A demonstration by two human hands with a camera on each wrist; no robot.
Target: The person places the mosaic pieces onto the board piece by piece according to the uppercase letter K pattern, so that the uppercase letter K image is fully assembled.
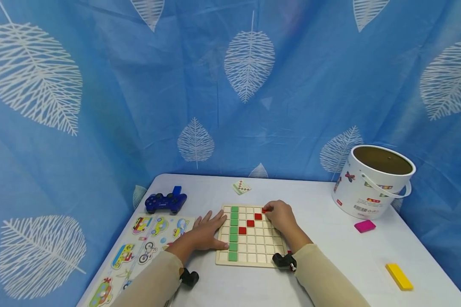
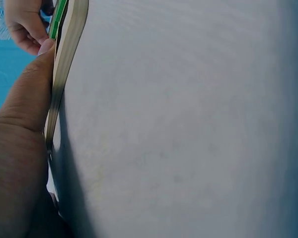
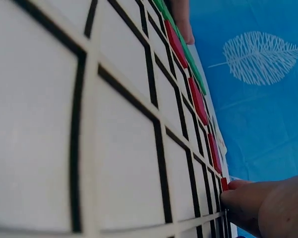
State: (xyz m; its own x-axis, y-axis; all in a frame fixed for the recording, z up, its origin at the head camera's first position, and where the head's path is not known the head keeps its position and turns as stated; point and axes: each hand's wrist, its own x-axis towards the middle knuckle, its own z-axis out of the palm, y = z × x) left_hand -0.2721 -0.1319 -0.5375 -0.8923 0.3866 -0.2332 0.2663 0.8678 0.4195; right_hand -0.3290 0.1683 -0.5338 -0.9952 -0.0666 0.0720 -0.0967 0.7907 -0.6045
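Note:
A wooden grid board (image 1: 253, 247) lies on the white table (image 1: 330, 251). It carries a column of green tiles (image 1: 233, 230) and a diagonal of red tiles (image 1: 250, 223). My left hand (image 1: 211, 228) lies flat beside the board's left edge, thumb against it; the left wrist view shows that thumb (image 2: 32, 84) on the board's rim (image 2: 64, 64). My right hand (image 1: 270, 212) curls over the board's far right corner and pinches a red tile (image 1: 264, 210). In the right wrist view its fingertips (image 3: 238, 196) touch that red tile (image 3: 224, 184).
A blue game controller (image 1: 166, 201) and a vehicle puzzle sheet (image 1: 146, 243) lie to the left. A small pattern card (image 1: 241, 186) sits behind the board. At the right stand a white bucket (image 1: 372, 181), a pink block (image 1: 365, 226) and a yellow block (image 1: 399, 276). Blue leaf-print curtains surround the table.

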